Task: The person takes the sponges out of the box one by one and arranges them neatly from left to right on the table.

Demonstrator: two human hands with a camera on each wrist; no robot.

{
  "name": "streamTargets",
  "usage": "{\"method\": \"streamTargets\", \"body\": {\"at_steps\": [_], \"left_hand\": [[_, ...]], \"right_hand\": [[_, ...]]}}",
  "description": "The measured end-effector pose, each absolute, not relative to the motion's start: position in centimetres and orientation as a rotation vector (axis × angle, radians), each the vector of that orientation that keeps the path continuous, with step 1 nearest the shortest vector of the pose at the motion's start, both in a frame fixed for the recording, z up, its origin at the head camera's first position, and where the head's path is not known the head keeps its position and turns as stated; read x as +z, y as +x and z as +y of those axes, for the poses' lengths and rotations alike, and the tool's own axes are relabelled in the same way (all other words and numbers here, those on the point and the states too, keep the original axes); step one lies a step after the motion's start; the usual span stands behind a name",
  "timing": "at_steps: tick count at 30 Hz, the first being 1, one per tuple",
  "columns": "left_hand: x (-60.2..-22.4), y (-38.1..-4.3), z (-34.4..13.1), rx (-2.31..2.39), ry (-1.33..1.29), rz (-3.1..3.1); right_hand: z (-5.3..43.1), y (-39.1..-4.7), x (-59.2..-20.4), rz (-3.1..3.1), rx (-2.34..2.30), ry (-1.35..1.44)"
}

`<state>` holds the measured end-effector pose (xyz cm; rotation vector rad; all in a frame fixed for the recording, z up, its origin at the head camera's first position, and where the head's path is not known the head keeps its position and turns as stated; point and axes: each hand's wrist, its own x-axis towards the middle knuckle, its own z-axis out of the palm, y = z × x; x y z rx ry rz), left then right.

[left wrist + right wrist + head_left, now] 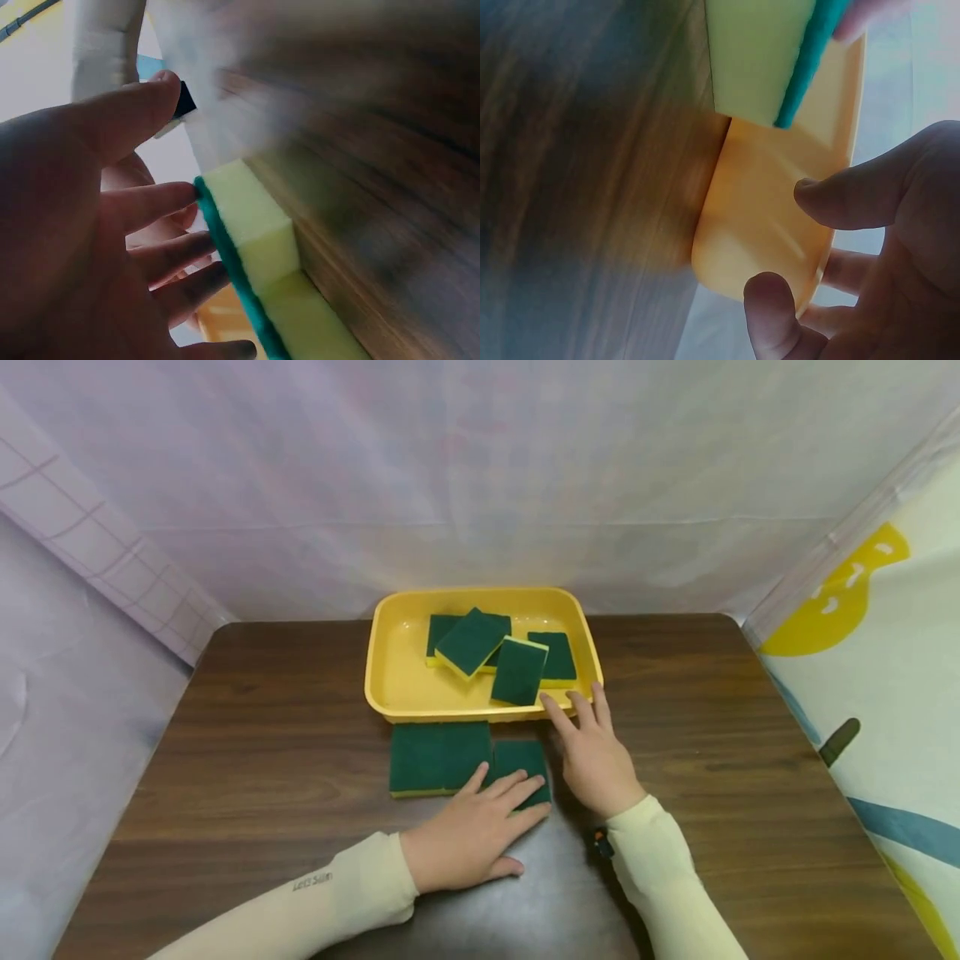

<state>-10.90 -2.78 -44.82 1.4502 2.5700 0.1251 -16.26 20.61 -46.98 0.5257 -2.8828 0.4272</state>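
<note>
My left hand (pixel 474 839) lies with spread, nearly straight fingers over a green-and-yellow scouring sponge (pixel 519 753) on the table. In the left wrist view, its fingertips touch the green face of the sponge (pixel 247 206), thumb held apart. Beside it, to the left, lies a wider green-topped sponge block (pixel 438 756) with a faint seam. My right hand (pixel 602 768) is at the front right corner of the yellow tray (pixel 390 647), fingers spread at the rim and holding no sponge. Several sponges (pixel 472 642) lie loosely in the tray, some overlapping.
The dark wooden table (pixel 262 735) extends on both sides of the tray. Pale curtain (pixel 480 485) hangs right behind its back edge, and a patterned cloth (pixel 900 693) hangs at the right. The table sponges sit close against the tray's front wall.
</note>
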Motion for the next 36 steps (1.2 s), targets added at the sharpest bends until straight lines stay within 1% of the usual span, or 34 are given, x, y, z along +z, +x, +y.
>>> {"method": "streamTargets", "body": {"at_steps": [19,36], "left_hand": [[-44.9,-13.1,-2.5,0.226,1.305,2.592],[-44.8,-13.7,-2.8,0.311,1.24,2.568]], "right_hand": [[20.7,-16.5,-47.0,-2.888,0.427,0.53],[20.6,-16.5,-46.9,-2.861,0.442,0.542]]}}
